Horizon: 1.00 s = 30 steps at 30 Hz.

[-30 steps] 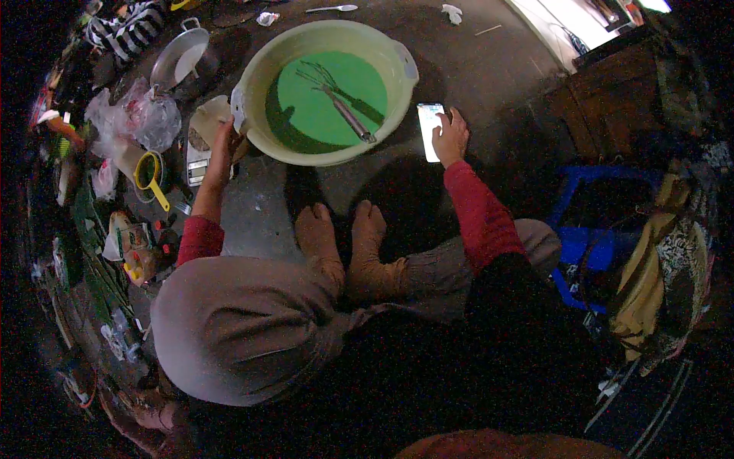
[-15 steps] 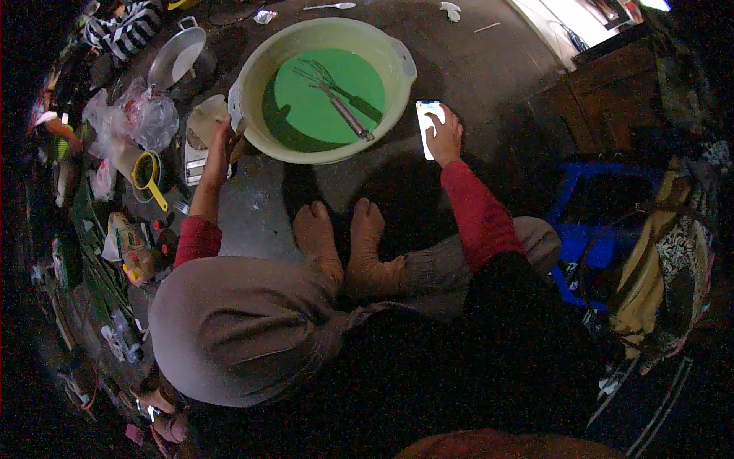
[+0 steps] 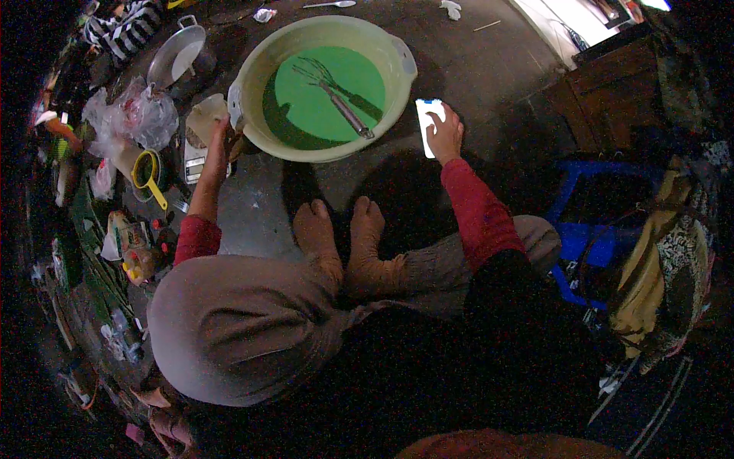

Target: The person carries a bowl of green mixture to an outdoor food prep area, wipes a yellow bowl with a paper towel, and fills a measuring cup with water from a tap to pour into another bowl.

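Head view: we cannot make out how our left grip (image 3: 222, 136) closes, because its fingers blur into the dim patch by the tub's (image 3: 252, 86) near handle; whether it grasps or only touches the rim, we cannot tell. Our right grip (image 3: 446, 131) covers part of the phone (image 3: 423, 122), whose screen is washed out to white and unreadable. Its fingers are bent over the phone, but we cannot tell whether they clasp it or just rest on it. The outer edges of our view sink into darkness, and the whisk's (image 3: 349, 116) wires dip partly into the green liquid (image 3: 302, 118).

Our left arm reaches forward, its red sleeve (image 3: 199, 239) pushed back from the forearm. Our right arm slants forward and inward from the shoulder, its red sleeve (image 3: 482, 210) reaching the wrist, the back of the hand facing us.

The tub sits between our two grips, a little ahead of them, with the whisk leaning inside. Just left of our left grip are a pale container (image 3: 205, 121) and a scale (image 3: 196, 167); farther left lies a yellow strainer (image 3: 155, 188). Behind our right grip, off to the right, is a blue plastic piece (image 3: 566, 218).
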Each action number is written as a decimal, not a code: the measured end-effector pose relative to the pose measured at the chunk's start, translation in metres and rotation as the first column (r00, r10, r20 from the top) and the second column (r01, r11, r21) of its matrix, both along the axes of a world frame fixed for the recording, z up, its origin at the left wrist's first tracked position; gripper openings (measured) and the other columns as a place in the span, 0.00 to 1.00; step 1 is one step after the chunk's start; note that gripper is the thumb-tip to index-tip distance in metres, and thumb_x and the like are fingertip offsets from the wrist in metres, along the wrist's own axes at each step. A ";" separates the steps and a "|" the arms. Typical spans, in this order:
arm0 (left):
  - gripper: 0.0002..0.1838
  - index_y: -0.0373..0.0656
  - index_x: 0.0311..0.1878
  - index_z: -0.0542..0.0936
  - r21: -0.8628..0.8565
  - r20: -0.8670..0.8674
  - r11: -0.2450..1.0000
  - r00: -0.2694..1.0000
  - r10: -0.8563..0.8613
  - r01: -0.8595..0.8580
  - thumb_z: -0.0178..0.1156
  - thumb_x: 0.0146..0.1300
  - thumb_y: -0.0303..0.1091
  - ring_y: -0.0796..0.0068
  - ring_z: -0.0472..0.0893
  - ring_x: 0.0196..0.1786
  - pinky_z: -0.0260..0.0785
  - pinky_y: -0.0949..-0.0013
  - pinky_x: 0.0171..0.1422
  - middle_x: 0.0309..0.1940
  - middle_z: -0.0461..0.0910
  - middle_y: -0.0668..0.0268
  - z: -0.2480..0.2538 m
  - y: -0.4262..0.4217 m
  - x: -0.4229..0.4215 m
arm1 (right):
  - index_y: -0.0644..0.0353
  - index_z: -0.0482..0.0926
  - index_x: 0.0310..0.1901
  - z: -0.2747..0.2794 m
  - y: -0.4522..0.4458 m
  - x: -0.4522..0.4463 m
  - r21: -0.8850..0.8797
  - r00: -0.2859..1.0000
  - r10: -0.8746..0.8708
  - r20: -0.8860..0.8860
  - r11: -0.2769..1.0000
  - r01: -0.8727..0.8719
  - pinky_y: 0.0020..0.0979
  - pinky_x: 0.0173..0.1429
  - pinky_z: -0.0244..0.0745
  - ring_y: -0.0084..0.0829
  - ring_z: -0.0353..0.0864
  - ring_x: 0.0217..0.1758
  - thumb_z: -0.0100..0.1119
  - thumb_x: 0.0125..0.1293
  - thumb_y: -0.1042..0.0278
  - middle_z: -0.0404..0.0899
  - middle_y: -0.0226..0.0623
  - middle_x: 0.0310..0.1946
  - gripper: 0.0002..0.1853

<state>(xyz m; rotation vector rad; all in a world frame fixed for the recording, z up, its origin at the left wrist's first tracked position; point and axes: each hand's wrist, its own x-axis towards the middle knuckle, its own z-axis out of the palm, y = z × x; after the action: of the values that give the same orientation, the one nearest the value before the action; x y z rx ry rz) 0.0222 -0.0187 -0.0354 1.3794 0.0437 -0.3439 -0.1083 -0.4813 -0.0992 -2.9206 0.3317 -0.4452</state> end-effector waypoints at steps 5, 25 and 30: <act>0.26 0.46 0.51 0.64 0.000 -0.069 1.000 0.998 0.007 -0.007 0.51 0.59 0.56 0.71 0.66 0.51 0.52 0.64 0.65 0.42 0.65 0.67 -0.027 0.014 0.017 | 0.49 0.76 0.46 -0.001 -0.004 -0.002 -0.035 0.999 -0.029 0.031 0.999 0.030 0.47 0.60 0.54 0.41 0.57 0.62 0.51 0.53 0.67 0.60 0.40 0.59 0.16; 0.31 0.47 0.56 0.64 0.008 -0.094 0.999 0.995 -0.031 0.032 0.51 0.58 0.59 0.72 0.69 0.47 0.60 0.69 0.55 0.45 0.68 0.67 0.001 0.003 0.003 | 0.51 0.75 0.44 -0.002 -0.007 0.004 0.008 0.990 -0.097 0.099 0.995 0.097 0.48 0.59 0.53 0.42 0.58 0.62 0.51 0.52 0.65 0.62 0.40 0.57 0.16; 0.31 0.48 0.56 0.64 0.047 -0.096 0.998 0.995 -0.031 0.036 0.52 0.57 0.60 0.70 0.68 0.51 0.57 0.66 0.58 0.47 0.66 0.67 0.004 0.003 0.003 | 0.51 0.75 0.43 0.000 -0.007 0.002 0.035 0.978 -0.158 0.134 0.987 0.155 0.47 0.61 0.53 0.41 0.58 0.61 0.51 0.51 0.68 0.64 0.40 0.56 0.15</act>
<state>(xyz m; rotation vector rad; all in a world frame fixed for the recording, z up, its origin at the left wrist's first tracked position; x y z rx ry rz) 0.0248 -0.0159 -0.0311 1.4130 0.1082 -0.4387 -0.1058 -0.4880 -0.0994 -2.8327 0.5458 -0.6559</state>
